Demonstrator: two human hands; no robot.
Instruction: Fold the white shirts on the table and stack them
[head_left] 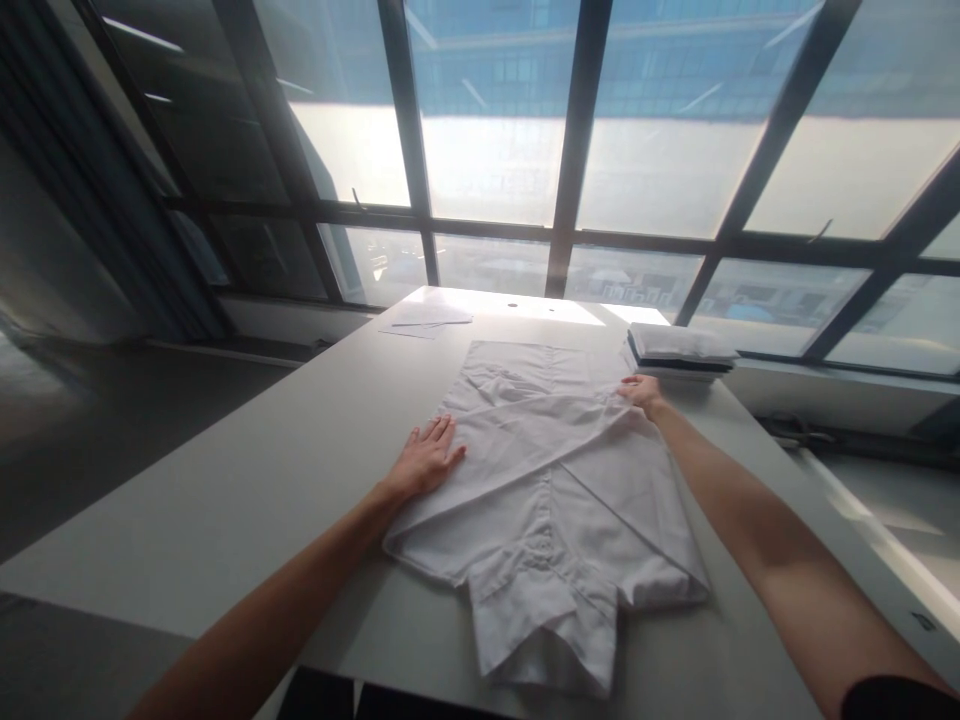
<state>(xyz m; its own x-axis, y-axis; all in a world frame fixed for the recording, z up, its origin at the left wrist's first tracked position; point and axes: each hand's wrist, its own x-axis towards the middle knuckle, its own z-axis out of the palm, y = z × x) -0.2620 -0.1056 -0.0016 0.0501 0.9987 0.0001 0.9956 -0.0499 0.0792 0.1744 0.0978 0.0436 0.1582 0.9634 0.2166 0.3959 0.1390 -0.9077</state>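
Hands on white shirt (547, 470), laid flat at centre of grey table (247, 480).

Left hand (429, 458) lies palm-down at the shirt's 9 o'clock edge, fingers extended and slightly spread. Right hand (642, 392) pinches the folded-over sleeve at 2 o'clock. Recommended: keep the left palm flat as an anchor and draw the sleeve taut before creasing. No containers visible; a stack of folded cloth (679, 348) sits at 1 o'clock, papers (429, 318) at 11 o'clock.

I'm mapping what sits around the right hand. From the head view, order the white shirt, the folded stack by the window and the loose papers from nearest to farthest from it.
From the right hand:
1. White shirt, touched at its right edge.
2. Folded stack, just beyond, on the right.
3. Loose papers, far left by the window.
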